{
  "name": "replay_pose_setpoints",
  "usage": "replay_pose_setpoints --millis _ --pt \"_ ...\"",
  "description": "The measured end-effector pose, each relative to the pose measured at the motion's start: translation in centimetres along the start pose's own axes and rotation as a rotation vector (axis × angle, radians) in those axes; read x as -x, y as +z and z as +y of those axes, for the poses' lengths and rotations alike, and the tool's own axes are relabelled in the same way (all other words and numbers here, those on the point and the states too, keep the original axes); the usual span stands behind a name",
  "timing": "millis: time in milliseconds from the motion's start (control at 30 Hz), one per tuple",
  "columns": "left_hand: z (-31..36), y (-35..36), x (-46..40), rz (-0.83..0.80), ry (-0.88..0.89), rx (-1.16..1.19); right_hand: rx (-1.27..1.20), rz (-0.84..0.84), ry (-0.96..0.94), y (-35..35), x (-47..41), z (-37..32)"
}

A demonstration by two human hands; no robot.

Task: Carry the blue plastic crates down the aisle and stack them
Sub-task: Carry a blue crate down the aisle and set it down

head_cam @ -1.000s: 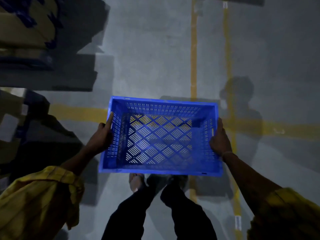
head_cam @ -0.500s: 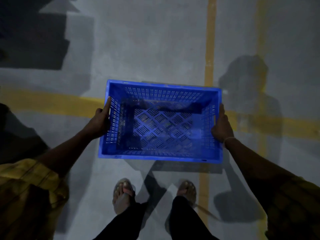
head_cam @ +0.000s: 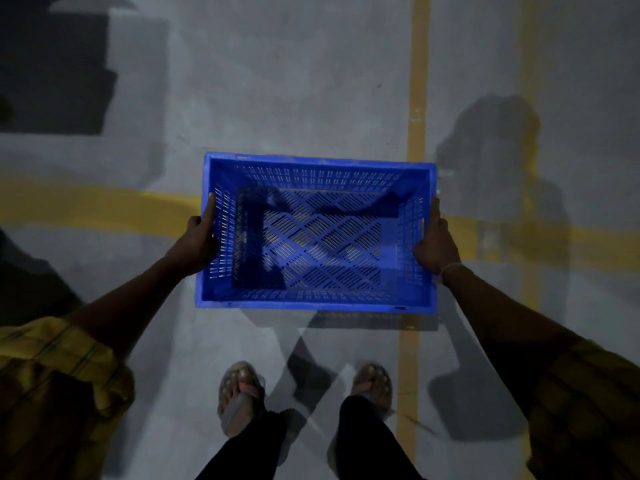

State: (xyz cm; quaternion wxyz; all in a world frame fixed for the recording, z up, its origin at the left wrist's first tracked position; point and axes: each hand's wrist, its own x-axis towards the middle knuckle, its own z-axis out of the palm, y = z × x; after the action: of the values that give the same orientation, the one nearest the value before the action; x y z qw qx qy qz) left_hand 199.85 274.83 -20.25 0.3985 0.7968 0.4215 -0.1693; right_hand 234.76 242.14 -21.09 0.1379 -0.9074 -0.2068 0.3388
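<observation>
An empty blue plastic crate (head_cam: 315,296) with slotted walls and a lattice floor hangs level in front of me, above the grey concrete floor. My left hand (head_cam: 197,242) grips its left short wall, thumb along the rim. On the opposite short wall my right hand (head_cam: 436,245) grips the same way. Both arms reach forward in yellow sleeves. No other crate shows in the head view.
Yellow floor lines cross under the crate: one band (head_cam: 86,209) runs left to right, another (head_cam: 417,81) runs ahead on the right. My sandalled feet (head_cam: 242,393) stand below the crate. A dark shadow block (head_cam: 52,74) lies at the upper left.
The dark goods at the left a second ago have left the view. The crossing yellow lines now lie beneath the crate. Both hands keep the same grip on the crate.
</observation>
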Motion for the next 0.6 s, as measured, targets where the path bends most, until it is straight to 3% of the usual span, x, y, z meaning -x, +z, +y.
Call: replay_pose_setpoints --millis 133,367,600 --pt "2.2 -1.3 2.7 -0.029 -0.023 0.011 0.058 -0.146 0.083 -2.4 2.1 -2.3" --pt "8.1 -6.3 9.6 -0.042 0.058 0.106 0.001 -0.161 0.031 -9.6 10.6 -10.7" --pt "22.3 -19.9 30.2 -0.013 0.107 0.255 -0.027 -0.159 -0.082 -24.0 27.7 -25.7"
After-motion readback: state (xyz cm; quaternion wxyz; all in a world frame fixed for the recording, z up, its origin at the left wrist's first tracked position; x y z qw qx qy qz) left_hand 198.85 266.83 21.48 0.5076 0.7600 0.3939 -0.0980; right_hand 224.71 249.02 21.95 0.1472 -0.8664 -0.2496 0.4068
